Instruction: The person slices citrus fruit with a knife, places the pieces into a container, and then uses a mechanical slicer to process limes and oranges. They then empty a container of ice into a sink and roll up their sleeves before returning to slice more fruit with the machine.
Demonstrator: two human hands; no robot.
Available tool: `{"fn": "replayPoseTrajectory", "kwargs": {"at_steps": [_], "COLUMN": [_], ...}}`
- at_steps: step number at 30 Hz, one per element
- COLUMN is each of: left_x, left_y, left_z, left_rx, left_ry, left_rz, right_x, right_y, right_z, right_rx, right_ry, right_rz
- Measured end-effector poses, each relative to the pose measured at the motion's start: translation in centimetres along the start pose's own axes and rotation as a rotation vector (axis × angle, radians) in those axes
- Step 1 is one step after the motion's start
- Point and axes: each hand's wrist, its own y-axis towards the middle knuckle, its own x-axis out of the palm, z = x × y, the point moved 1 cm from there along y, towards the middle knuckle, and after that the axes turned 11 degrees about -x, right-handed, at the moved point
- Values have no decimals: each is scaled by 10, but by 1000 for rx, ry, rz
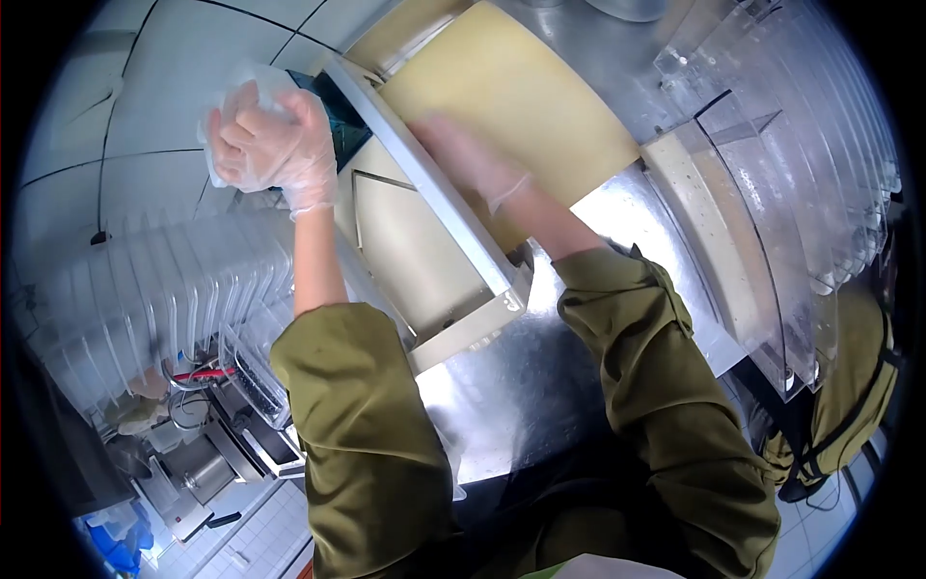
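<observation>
Left hand (275, 145) fisted round crumpled plastic (249, 79), above the counter edge | right hand (473, 166) blurred, seemingly spread flat on yellow sheet (526, 92) | white bar (424, 188) between the hands | clear racks (820, 145) cut off at right

clear plastic guard (772, 145), ribbed clear cover (164, 289), steel worktop (521, 386), white tiled floor (260, 540), olive bag (858, 386)

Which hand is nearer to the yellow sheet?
Right. The right hand lies on the yellow sheet; the left hand is raised off to its side, clutching crumpled plastic.
</observation>
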Motion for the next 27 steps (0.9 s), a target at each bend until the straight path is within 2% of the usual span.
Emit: {"fn": "replayPoseTrajectory", "kwargs": {"at_steps": [3,6,7,10,12,13,15,18,22,24,25,27], "left_x": [-3,-15,-23,-19,10,15,11,-21,-107,-144,-158,-184], "left_y": [3,17,31,70,75,77,73,72,69,62,58,41], "left_z": [1,0,-4,-31,-52,-54,-56,-48,-17,-4,0,3], "left_rx": [14,-38,-74,-233,-358,-420,-380,-364,-407,-439,-454,-363], "left_ry": [14,-20,0,-282,-333,-362,-249,-167,-59,-109,-135,-214], "left_rz": [19,-133,-289,-455,-901,-1123,-1124,-1155,-1181,-1121,-1087,-686], "right_x": [-16,-8,2,40,70,77,83,82,82,85,85,83], "right_y": [-46,-117,-138,-182,-190,-188,-182,-180,-182,-182,-180,-177], "right_z": [-30,-83,-95,-84,-92,-92,-85,-73,-88,-93,-88,-72], "right_rx": [-302,-97,-35,26,99,47,-64,-190,-97,-70,-109,-194], "right_ry": [165,1,-103,-124,-55,-184,-446,-511,-505,-458,-444,-418], "right_rz": [186,243,277,370,438,470,536,571,548,553,574,614]}}
